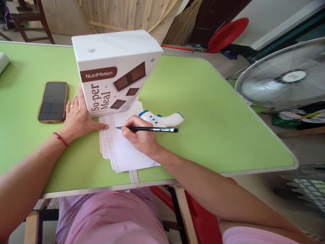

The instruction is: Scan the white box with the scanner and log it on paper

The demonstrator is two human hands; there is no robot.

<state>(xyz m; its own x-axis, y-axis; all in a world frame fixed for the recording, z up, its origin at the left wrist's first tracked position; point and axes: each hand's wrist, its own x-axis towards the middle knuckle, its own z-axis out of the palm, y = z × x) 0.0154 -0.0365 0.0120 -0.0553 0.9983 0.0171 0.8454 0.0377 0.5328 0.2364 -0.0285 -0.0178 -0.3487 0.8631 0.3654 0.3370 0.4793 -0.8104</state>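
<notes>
Apparently writing: right hand (pixel 142 137) pinches a black pen (pixel 162 129) at handwritten sheets (pixel 134 152), six o'clock from the NutriMotion box (pixel 119 81); splayed left hand (pixel 78 117) thumbs their ten-o'clock edge; any next stroke calls for steady paper

1 thin black pen (pixel 152 129) is being held almost flat, and its tip is being pointed left, close to rows of tiny dark writing (pixel 111 145). The left part of the white papers (pixel 134 152) is being filled by these rows. The papers are being held down in a messy pile on a green table (pixel 203 101).
</notes>
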